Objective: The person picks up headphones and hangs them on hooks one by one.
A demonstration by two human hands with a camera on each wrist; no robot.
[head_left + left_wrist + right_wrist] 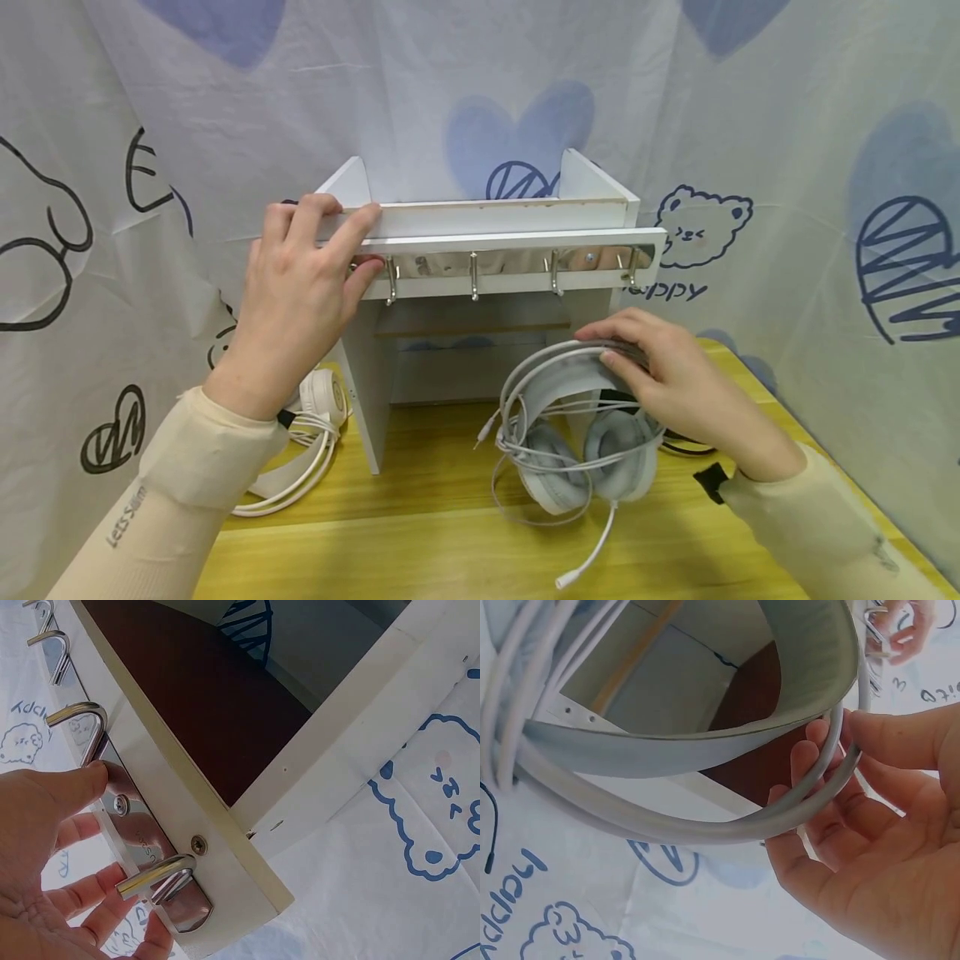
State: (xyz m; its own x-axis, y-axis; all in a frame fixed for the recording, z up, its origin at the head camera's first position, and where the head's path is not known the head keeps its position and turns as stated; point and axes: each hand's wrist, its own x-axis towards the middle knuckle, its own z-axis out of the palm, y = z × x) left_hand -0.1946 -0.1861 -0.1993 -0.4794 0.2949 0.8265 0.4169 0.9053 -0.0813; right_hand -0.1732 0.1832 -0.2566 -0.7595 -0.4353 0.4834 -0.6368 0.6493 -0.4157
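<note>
My left hand [292,275] grips the left end of a white hook rail [510,262], its thumb on the shiny metal strip and its fingers over the top edge. Several metal hooks [79,712] stick out from that strip. The rail runs across the front of a small white shelf unit [480,220]. Below its right end, my right hand [678,375] holds white headphones [558,379] by the headband, thumb on one side and fingers on the other. A white cable is wound around the headphones, and the microphone boom hangs down beneath the ear cups.
Another pair of white headphones [322,396] lies on the yellow wooden table [450,554], left of the shelf unit. A black cable [686,447] shows to the right, partly behind my right hand. A printed curtain [420,108] hangs behind and at both sides.
</note>
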